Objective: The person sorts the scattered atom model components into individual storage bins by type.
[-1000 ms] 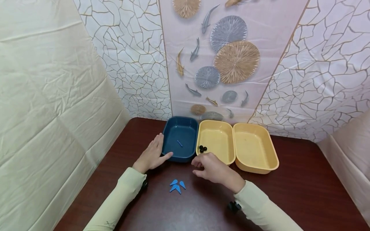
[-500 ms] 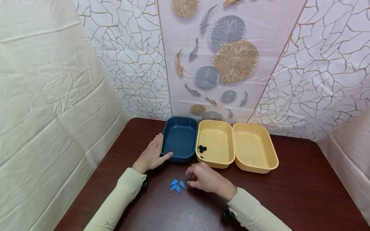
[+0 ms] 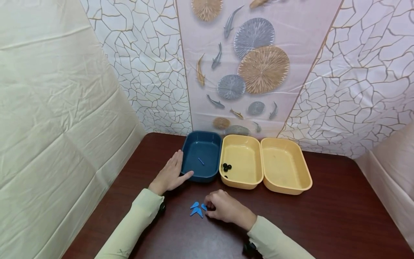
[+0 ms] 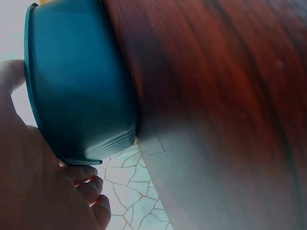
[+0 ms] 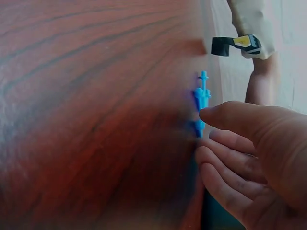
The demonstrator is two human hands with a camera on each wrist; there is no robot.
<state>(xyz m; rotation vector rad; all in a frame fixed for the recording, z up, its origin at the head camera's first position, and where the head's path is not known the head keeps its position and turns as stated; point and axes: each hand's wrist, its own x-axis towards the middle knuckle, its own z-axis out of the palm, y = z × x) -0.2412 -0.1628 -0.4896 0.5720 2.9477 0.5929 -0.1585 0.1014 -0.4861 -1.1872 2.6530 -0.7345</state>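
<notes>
My left hand [image 3: 169, 174] rests against the left rim of a dark blue tray [image 3: 207, 177], fingers straight and thumb over the front rim; the left wrist view shows the tray's outer wall [image 4: 81, 86] beside it. My right hand [image 3: 229, 208] is low over the table at a group of small blue teardrop-shaped plastic pieces [image 3: 198, 212]. Its thumb and bent fingers are at the rightmost piece [image 3: 203, 207], partly covering it. In the right wrist view, the thumb [image 5: 225, 115] and index finger stand apart beside the blue pieces [image 5: 201, 103]; no grip shows.
A thin blue stick [image 3: 201, 161] lies in the blue tray. To its right stand two yellow trays, the middle one [image 3: 242, 185] with several black balls [image 3: 227, 167] near its left front corner, the other [image 3: 288, 189] at far right. A patterned cloth [image 3: 155, 64] hangs behind the table.
My right hand has moved from the front of the middle yellow tray, toward me and left, down to the blue pieces. My left hand has stayed on the blue tray.
</notes>
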